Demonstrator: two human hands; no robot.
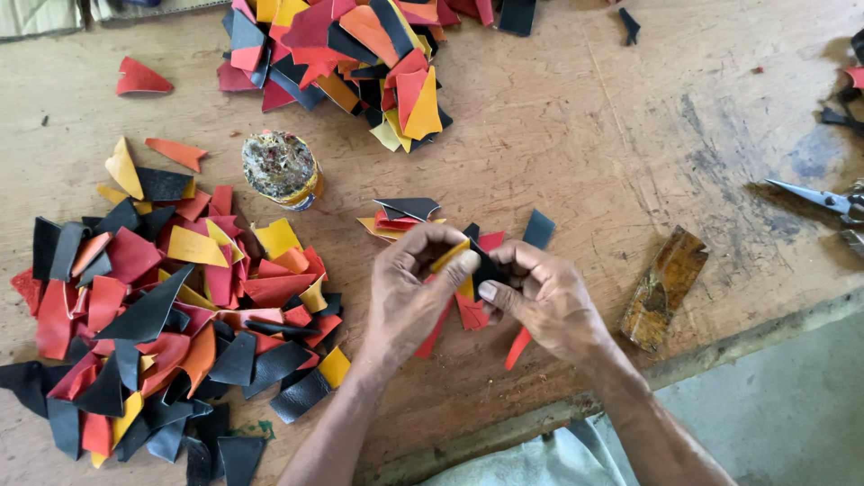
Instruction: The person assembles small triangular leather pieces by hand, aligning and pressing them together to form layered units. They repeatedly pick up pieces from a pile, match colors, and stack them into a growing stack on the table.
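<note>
My left hand (409, 288) and my right hand (544, 297) meet over the wooden table (612, 135) near its front edge. Together they pinch a small bundle of leather pieces: a yellow piece (450, 256) under my left fingers and a black piece (488, 267) under my right thumb. Red pieces (470, 312) stick out below the hands. A small stack of black, red and yellow pieces (403, 216) lies just beyond my left hand.
A big heap of black, red, orange and yellow leather scraps (162, 306) covers the left side. Another heap (351, 54) lies at the far middle. A glue-crusted tin (281, 168) stands between them. A brown wooden block (663, 288) and scissors (823, 200) lie at the right.
</note>
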